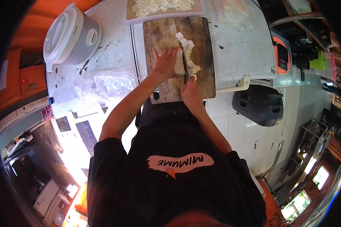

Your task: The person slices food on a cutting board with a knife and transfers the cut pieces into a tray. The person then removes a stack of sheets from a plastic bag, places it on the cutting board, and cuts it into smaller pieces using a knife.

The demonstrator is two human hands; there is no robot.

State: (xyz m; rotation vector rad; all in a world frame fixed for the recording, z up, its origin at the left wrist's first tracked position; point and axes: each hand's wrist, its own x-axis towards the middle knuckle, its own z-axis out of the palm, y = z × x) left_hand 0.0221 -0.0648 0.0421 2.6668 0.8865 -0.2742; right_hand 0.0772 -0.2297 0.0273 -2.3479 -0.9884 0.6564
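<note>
A worn wooden cutting board (159,34) lies in front of my body. On it rests a pale, tofu-like block (179,64). My left hand (166,64) holds this block from its left side, fingers reaching over it and thumb apart. Closed round the handle of a knife (185,62), my right hand (192,92) is at the board's near part. The narrow blade points away from me along the block's right side; the handle is mostly hidden by my fingers. Cut pale pieces (193,69) lie in a loose row right of the blade.
Beyond the board stands a plastic tray (164,17) of cut pale pieces. A rice cooker (74,36), a clear plastic bag (106,87) and a bottle (62,97) are on the table's left. A black speaker-like box (257,105) stands on the floor at right.
</note>
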